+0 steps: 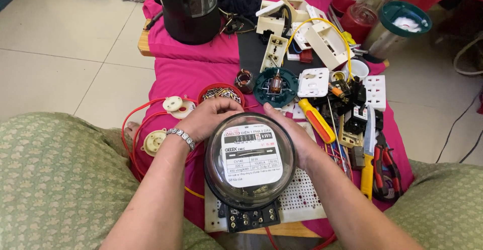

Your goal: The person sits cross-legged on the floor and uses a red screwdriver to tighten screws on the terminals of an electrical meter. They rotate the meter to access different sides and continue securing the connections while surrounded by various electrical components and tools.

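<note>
Both hands cup a round electricity meter (250, 162) under a clear glass dome: the left hand (209, 119) wraps its upper left rim, the right hand (291, 132) presses the right side. It rests on a white perforated board (302, 199). The cover seems still on, though fastenings are hidden. A white rectangular label with red top strip faces up. A yellow-handled screwdriver (317, 120) lies nearby, untouched.

Bare forearms, a silver link bracelet (181, 137) on the left wrist, green patterned trousers (50, 174).
</note>
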